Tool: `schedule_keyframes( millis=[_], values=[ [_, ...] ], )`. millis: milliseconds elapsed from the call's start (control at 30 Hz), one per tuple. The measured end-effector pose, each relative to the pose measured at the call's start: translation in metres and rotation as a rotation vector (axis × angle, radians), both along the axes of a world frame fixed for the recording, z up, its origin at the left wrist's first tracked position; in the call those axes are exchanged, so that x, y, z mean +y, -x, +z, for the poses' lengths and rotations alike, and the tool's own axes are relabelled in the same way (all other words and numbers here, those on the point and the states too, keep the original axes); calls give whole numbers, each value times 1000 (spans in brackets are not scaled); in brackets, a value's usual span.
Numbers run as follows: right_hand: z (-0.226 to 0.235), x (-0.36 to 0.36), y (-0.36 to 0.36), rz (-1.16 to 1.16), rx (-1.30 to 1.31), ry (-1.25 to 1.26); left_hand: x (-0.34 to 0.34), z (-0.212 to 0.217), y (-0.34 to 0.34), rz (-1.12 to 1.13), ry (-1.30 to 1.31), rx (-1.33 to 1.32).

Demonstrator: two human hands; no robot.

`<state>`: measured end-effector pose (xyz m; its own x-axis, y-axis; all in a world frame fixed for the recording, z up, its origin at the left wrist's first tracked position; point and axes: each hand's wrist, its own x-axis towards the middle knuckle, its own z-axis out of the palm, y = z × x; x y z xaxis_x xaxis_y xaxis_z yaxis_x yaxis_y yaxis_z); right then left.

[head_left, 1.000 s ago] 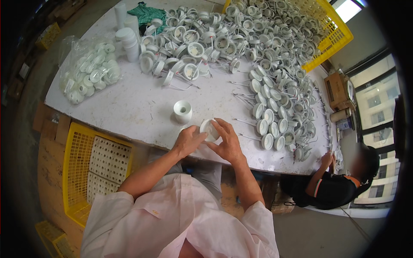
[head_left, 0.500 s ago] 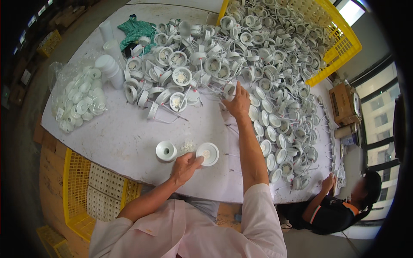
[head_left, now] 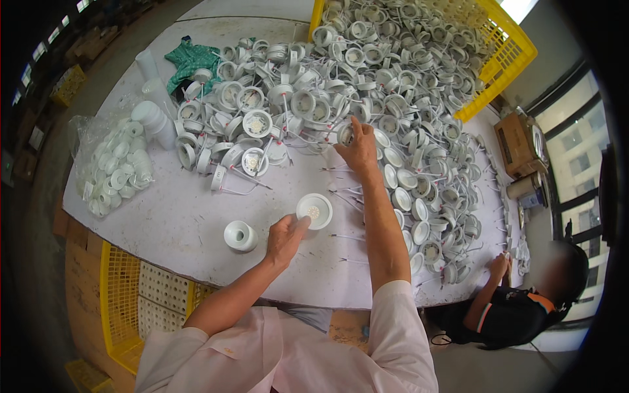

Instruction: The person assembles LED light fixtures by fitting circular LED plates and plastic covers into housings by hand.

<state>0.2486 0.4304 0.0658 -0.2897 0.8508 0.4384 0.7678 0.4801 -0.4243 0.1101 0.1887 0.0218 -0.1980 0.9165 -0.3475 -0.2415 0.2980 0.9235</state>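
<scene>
My left hand (head_left: pixel 286 239) is closed on a white round downlight (head_left: pixel 315 211), its wide rim facing up and a dotted disc of pale spots at its centre. Just left of that hand, a white cup-shaped part with a dark hole (head_left: pixel 240 236) sits on the table. Farther off, my right hand (head_left: pixel 360 150) reaches into the near edge of the pile. Its thumb and fingers are around a round lamp housing (head_left: pixel 345 135), partly hidden by the hand. Many similar wired lamp housings (head_left: pixel 257 123) lie heaped about it.
A yellow crate (head_left: pixel 517 62) full of housings tips onto the far side of the table (head_left: pixel 190 219). At left are a clear bag of white rings (head_left: pixel 118 164), stacked white cups (head_left: pixel 152 118) and a green cloth (head_left: pixel 190 62). A person (head_left: pixel 524 304) works at right.
My left hand has lifted the downlight slightly farther from me. The white crumbs beside it no longer show. My right hand stays at the pile's edge, while the whole view has shifted a little.
</scene>
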Motion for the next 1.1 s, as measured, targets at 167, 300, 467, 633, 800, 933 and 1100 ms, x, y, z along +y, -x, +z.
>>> schedule_keyframes(
  millis=[167,300,467,633,800,933,1100],
  values=[
    [36,-29,-46,-52,131,-140,32,12,-26,137,-95,54],
    [71,-81,-98,-146,421,-225,74,24,-41,-7,-96,145],
    [94,-187,-136,-239,731,-171,167,-11,-47,137,-197,382],
    [64,-282,-178,-405,797,-203,233,2,-76,149,-164,556],
    [43,-327,-195,-561,743,-156,279,-8,-83,73,-28,752],
    [34,-336,-208,-567,784,-213,302,-17,-86,-14,-17,820],
    [37,-327,-215,-622,814,-212,314,-20,-100,17,-87,1029]
  ],
)
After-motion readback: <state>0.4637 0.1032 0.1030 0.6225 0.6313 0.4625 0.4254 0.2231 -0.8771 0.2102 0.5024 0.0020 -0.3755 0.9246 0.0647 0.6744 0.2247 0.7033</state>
